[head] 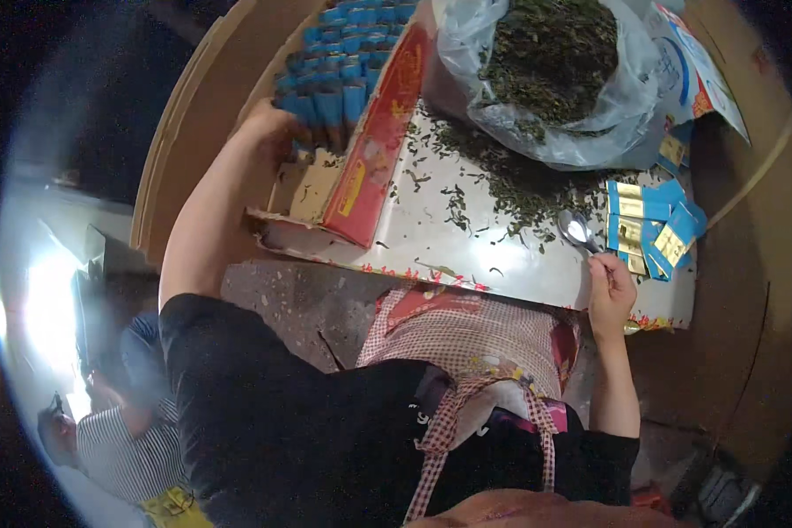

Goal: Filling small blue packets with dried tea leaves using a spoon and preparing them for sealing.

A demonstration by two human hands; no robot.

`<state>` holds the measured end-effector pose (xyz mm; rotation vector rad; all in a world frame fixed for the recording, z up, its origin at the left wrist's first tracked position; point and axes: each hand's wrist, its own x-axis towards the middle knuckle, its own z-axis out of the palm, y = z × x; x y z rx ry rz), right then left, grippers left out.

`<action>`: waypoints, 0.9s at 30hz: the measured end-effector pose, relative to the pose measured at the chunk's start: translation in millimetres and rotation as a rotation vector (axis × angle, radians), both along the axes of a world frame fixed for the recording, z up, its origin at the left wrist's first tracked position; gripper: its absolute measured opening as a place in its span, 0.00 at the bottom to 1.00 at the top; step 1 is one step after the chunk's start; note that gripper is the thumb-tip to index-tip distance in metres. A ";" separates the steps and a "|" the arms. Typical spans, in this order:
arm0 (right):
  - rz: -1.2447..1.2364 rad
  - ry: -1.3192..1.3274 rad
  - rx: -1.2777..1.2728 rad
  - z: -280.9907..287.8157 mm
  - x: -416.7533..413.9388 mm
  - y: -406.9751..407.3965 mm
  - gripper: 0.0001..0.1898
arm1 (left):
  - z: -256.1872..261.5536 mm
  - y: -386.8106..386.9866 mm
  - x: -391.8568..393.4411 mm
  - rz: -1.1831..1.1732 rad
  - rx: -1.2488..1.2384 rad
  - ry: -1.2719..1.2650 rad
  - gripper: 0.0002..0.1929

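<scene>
My right hand [610,290] grips the handle of a metal spoon [574,228], whose bowl hangs over the white board [429,224] beside scattered dried leaves [521,191]. On the left, my left hand [270,129] reaches into a red-sided cardboard box [376,152], at the near end of its rows of upright blue packets [343,59]. Its fingers are hidden, so whether they hold a packet cannot be told. Just right of the spoon lies a loose pile of blue and gold sachets [640,224]. A clear plastic bag [567,148] stands behind, full of dark green dried leaves [554,59] resembling tea.
Brown cardboard walls [191,119] rise to the left and right of the work surface. A checked apron [482,330] covers my lap below the front edge. At lower left, another person in a striped shirt [115,449] sits near a bright light [53,310].
</scene>
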<state>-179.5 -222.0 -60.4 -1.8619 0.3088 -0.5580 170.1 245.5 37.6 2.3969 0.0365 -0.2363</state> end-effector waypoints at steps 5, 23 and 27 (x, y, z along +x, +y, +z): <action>-0.037 -0.064 -0.265 -5.9 0.8 -1.0 0.04 | 24.3 -16.5 -10.3 -0.032 0.055 -0.178 0.26; -0.007 -0.207 -0.518 9.9 3.7 10.8 0.03 | 27.1 -387.9 -187.6 -1.317 0.086 -0.251 0.22; 0.013 -0.253 -0.555 10.6 6.0 11.6 0.05 | -17.4 -449.4 -179.4 -1.079 0.142 -0.245 0.17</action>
